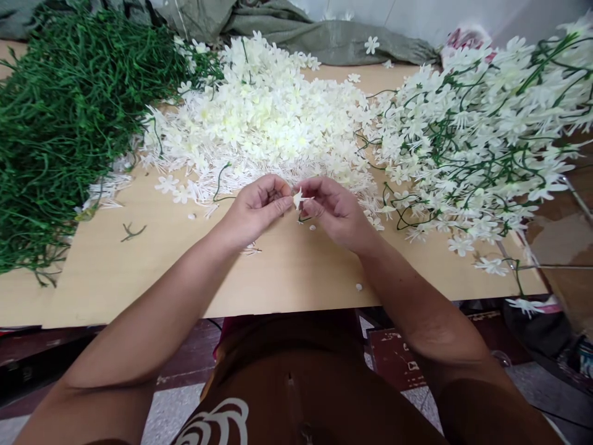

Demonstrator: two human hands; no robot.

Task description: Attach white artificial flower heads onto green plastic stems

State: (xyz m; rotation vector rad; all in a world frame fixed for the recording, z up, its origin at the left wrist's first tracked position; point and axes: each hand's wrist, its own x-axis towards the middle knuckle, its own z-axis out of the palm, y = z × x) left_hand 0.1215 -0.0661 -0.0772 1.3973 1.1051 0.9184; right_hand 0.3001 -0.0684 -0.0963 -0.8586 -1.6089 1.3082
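Over the table's middle, my two hands meet at a small white artificial flower. My left hand is closed, pinching the flower between thumb and forefinger. My right hand is also closed, its fingertips close to the flower's narrow white end. A bit of green stem shows under the right thumb; the rest is hidden by the fingers. Just beyond both hands lies a large heap of loose white flower heads with thin white stalks. One green stem rests on the heap's near edge by my left hand.
A tall pile of green plastic stems covers the table's left side. At the right are white flowers joined to green stems, some overhanging the edge. Grey-green cloth runs along the back. A stem scrap lies on the tabletop.
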